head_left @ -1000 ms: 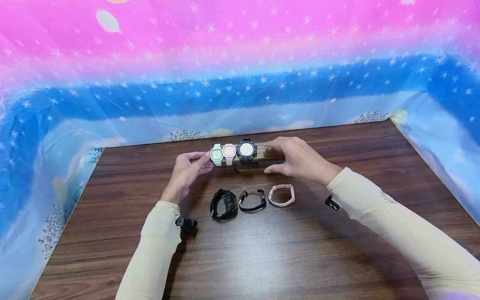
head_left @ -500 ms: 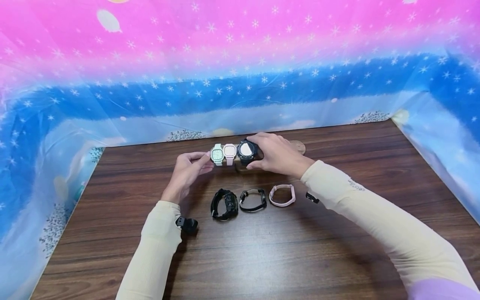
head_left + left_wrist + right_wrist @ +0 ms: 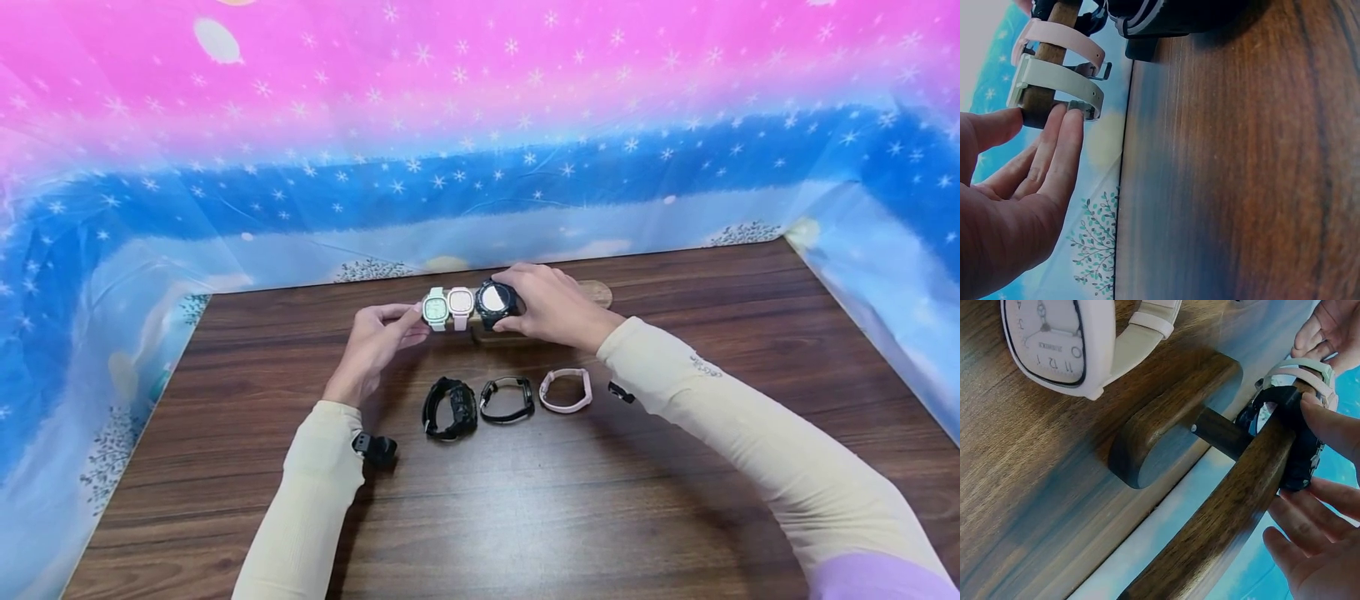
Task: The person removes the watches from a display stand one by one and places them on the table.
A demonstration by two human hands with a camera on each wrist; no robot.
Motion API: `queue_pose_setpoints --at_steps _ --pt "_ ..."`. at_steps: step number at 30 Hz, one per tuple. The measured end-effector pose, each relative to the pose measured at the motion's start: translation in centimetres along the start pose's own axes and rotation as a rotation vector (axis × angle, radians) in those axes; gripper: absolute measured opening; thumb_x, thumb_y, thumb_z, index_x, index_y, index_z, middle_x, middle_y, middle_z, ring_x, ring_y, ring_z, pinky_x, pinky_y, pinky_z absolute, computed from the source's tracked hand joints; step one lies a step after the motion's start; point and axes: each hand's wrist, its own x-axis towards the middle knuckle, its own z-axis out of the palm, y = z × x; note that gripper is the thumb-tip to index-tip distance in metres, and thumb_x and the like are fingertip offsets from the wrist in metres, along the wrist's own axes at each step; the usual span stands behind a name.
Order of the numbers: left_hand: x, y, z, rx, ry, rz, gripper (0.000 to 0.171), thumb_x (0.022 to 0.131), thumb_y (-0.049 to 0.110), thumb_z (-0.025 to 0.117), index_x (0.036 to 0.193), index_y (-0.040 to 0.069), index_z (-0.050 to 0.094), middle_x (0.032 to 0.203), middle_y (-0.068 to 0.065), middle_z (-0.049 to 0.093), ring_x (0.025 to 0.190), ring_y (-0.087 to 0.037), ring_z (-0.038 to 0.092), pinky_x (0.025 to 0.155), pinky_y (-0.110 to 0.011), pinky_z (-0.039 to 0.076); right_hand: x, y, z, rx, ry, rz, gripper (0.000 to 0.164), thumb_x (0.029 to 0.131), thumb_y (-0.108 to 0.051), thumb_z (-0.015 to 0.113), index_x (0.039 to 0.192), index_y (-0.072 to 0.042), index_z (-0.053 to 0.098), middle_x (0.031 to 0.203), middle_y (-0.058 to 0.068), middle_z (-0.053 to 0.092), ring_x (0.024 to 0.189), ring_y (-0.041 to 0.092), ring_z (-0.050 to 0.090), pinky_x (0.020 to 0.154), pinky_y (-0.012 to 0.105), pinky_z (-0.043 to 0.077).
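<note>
A wooden watch stand (image 3: pixel 1229 519) has a raised bar on a post above an oblong base (image 3: pixel 1179 412). On the bar's left part sit a mint-green watch (image 3: pixel 435 308), a pale pink watch (image 3: pixel 461 302) and a chunky black watch (image 3: pixel 492 302), side by side. My left hand (image 3: pixel 375 340) pinches the bar's left end, thumb on one side, fingertips by the mint strap's buckle in the left wrist view. My right hand (image 3: pixel 558 308) grips the black watch from the right, thumb and fingers at opposite edges of its case. Past that hand, the bar's bare right end shows.
Nearer on the brown wood table (image 3: pixel 495 517) lie a bulky black watch (image 3: pixel 450 408), a slim black watch (image 3: pixel 507 400) and a light pink watch (image 3: pixel 566 392), in a row with straps fastened. A printed cloth (image 3: pixel 480 192) hangs behind the table.
My right hand has moved left along the bar and taken hold of the black watch, uncovering the bar's right end. The left hand stays in place.
</note>
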Motion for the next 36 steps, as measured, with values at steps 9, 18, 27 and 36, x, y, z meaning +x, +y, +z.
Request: queue_pose_setpoints --at_steps 9,18,27,36 --pt "0.0 0.0 0.1 -0.004 -0.005 0.002 0.040 0.104 0.018 0.061 0.132 -0.009 0.059 0.117 -0.019 0.066 0.110 -0.033 0.068 0.094 -0.032 0.058 0.1 0.3 -0.1 0.009 -0.011 0.001 0.074 0.082 -0.032 0.087 0.141 0.000 0.056 0.140 0.017 0.058 0.123 0.035 0.059 0.105 0.047 0.051" --pt "0.0 0.0 0.0 -0.004 0.000 0.001 0.040 0.104 0.018 0.060 0.132 -0.009 0.058 0.110 -0.015 0.068 0.108 -0.032 0.069 0.095 -0.033 0.058 -0.4 0.7 -0.6 0.035 -0.012 -0.001 0.067 0.083 -0.028 0.087 0.138 -0.001 0.060 0.135 0.016 0.061 0.122 0.034 0.059 0.103 0.048 0.052" --pt "-0.1 0.0 0.1 -0.007 -0.001 0.002 0.039 0.104 0.017 0.060 0.132 -0.010 0.058 0.110 -0.016 0.068 0.109 -0.033 0.069 0.096 -0.035 0.057 -0.4 0.3 -0.8 0.022 -0.016 -0.011 0.070 0.081 -0.027 0.088 0.139 -0.001 0.059 0.139 0.019 0.058 0.121 0.035 0.060 0.101 0.044 0.054" --pt "-0.2 0.2 0.2 -0.008 0.002 0.007 0.039 0.104 0.017 0.060 0.132 -0.010 0.058 0.117 -0.019 0.065 0.110 -0.035 0.068 0.092 -0.030 0.059 -0.6 0.3 -1.1 0.028 -0.028 0.011 0.071 0.081 -0.030 0.088 0.140 -0.003 0.059 0.137 0.016 0.059 0.121 0.034 0.059 0.101 0.044 0.054"
